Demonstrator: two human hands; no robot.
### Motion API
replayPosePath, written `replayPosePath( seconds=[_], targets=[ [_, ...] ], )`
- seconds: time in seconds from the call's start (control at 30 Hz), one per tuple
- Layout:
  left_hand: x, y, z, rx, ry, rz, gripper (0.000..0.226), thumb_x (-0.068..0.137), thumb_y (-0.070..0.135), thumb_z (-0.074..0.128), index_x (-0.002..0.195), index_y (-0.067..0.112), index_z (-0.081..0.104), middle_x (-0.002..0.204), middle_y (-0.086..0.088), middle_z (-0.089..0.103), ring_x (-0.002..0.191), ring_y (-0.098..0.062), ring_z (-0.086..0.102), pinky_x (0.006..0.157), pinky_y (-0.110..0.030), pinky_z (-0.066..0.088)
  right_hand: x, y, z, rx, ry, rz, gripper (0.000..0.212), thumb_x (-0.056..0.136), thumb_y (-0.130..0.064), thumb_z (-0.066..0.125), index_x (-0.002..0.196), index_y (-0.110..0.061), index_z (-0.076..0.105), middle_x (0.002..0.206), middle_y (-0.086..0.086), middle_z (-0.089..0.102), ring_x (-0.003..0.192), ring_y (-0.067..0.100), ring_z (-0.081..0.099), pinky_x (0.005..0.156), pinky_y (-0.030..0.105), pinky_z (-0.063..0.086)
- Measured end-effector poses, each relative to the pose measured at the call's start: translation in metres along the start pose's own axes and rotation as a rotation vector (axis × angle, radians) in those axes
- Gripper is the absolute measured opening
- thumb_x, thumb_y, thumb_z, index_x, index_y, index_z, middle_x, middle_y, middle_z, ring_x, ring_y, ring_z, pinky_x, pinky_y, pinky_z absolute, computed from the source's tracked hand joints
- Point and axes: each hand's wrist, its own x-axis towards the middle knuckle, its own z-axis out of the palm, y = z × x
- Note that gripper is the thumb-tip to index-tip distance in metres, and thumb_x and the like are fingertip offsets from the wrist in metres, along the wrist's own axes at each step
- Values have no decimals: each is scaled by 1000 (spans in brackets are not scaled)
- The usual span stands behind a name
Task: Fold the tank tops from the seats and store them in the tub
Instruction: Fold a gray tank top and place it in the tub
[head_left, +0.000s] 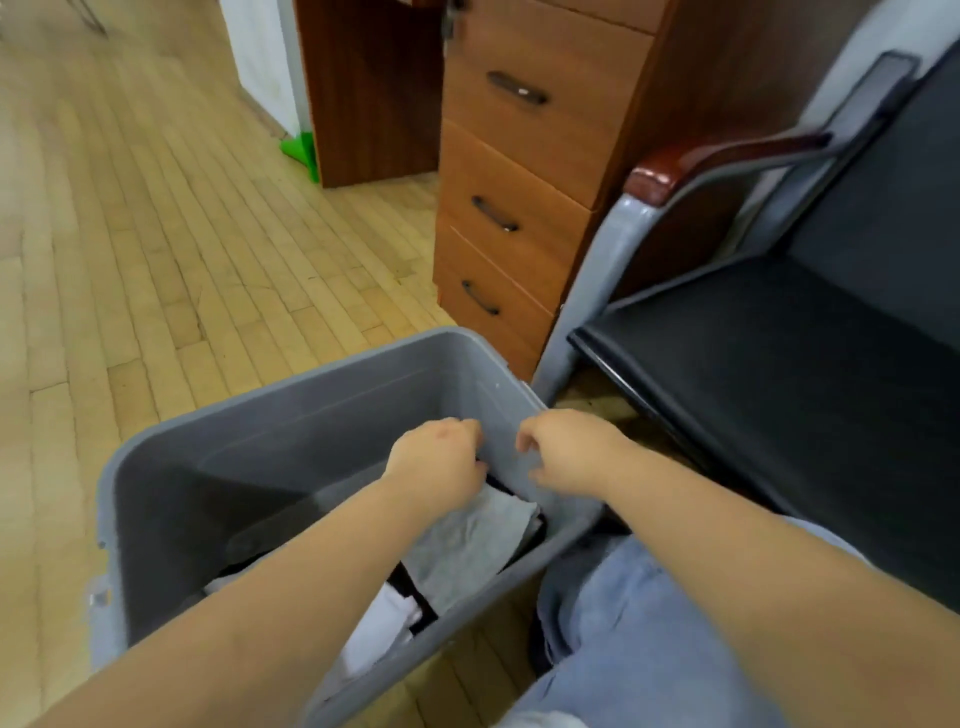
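A grey tub (291, 415) stands on the floor in front of me. Inside it lie folded tops: a grey tank top (467, 545) uppermost, with white cloth (379, 629) and black cloth (415, 592) under it. My left hand (436, 462) hovers over the far end of the grey tank top with its fingers curled down. Whether they grip the cloth is hidden. My right hand (566, 452) is beside it, over the tub's right wall. Its thumb and fingers are loosely curled and apart, with nothing between them.
A black chair seat (779, 364) with a grey frame and wooden armrest (675, 166) stands to the right, with no clothes on it. A wooden drawer cabinet (519, 197) is behind the tub. My knee in blue jeans (634, 623) is beside the tub. Wood floor (156, 260) spreads to the left.
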Motion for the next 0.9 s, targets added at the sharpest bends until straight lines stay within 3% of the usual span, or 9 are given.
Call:
replayPosePath(
  seconds=[0.27, 0.47, 0.67, 0.9],
  targets=[
    [33, 140, -35, 134, 129, 336, 33, 98, 28, 47, 129, 21, 54, 124, -3, 60, 112, -25, 55, 89, -37, 49, -126, 130, -26, 99, 318, 304, 35, 90, -32, 62, 124, -26, 55, 119, -3, 55, 111, 20, 53, 89, 35, 49],
    [33, 282, -31, 122, 171, 629, 35, 98, 33, 48, 131, 25, 52, 127, 2, 58, 115, -19, 54, 95, -37, 47, -229, 205, 3, 119, 373, 542, 38, 90, -34, 62, 126, -25, 54, 122, -4, 55, 113, 18, 52, 93, 36, 48],
    [10, 389, 15, 137, 19, 811, 36, 97, 34, 49, 132, 25, 51, 129, 4, 56, 118, -17, 52, 95, -34, 46, -326, 256, 50, 169, 331, 746, 38, 91, -34, 59, 128, -24, 53, 122, -1, 54, 115, 19, 49, 93, 34, 45],
    [-24, 463, 73, 119, -160, 923, 35, 96, 35, 50, 131, 28, 52, 129, 6, 55, 118, -16, 51, 97, -34, 46, -418, 292, 109, 235, 351, 967, 40, 93, -30, 56, 132, -23, 51, 129, 0, 52, 119, 20, 48, 93, 31, 42]
  ],
)
